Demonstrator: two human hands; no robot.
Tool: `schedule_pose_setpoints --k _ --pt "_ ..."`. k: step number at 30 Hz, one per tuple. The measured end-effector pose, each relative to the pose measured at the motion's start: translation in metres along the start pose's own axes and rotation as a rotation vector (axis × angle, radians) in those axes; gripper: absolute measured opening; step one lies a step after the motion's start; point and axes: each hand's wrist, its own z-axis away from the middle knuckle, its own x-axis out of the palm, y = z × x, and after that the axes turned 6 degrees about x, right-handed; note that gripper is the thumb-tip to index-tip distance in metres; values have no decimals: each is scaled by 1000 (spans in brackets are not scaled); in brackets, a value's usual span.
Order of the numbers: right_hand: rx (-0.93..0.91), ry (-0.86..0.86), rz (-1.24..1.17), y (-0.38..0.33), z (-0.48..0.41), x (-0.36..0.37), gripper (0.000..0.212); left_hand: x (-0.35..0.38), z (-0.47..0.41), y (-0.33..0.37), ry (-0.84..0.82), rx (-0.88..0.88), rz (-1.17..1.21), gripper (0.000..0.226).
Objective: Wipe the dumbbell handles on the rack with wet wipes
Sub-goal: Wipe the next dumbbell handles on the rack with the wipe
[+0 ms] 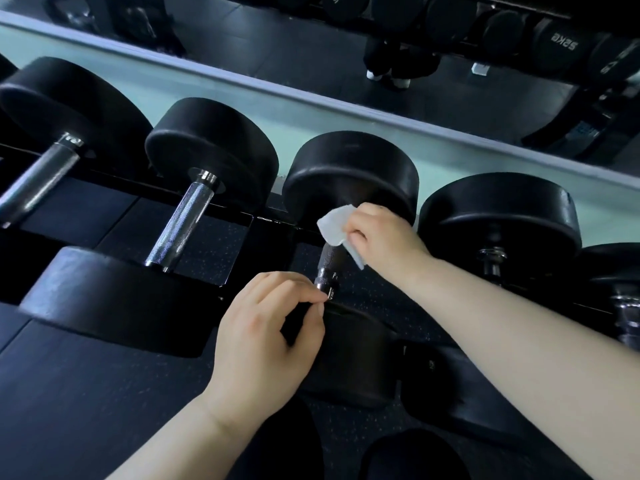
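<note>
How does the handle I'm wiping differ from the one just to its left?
The wiped handle is half hidden: the right hand wraps a wipe round its far end and the left hand pinches its near collar; the left handle lies bare, untouched. The wiped handle looks dark, the left handle bright. Both are knurled metal between black heads.
</note>
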Motion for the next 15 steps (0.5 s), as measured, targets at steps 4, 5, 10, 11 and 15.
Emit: schedule_pose_setpoints --k 4,5,10,11,15 --pt "-110 -130 -69 -14 18 9 19 1 0 -1 10 9 21 13" --pt "-198 -189 -80 -17 24 13 20 1 0 -1 10 12 25 12" --pt "-101 -166 -198 -13 8 14 15 0 0 -2 4 18 22 19" --pt "-46 -92 -176 -12 1 13 14 0 0 -1 4 18 26 19" --pt "-7 -31 -65 -16 -1 13 17 0 1 -2 9 11 38 18"
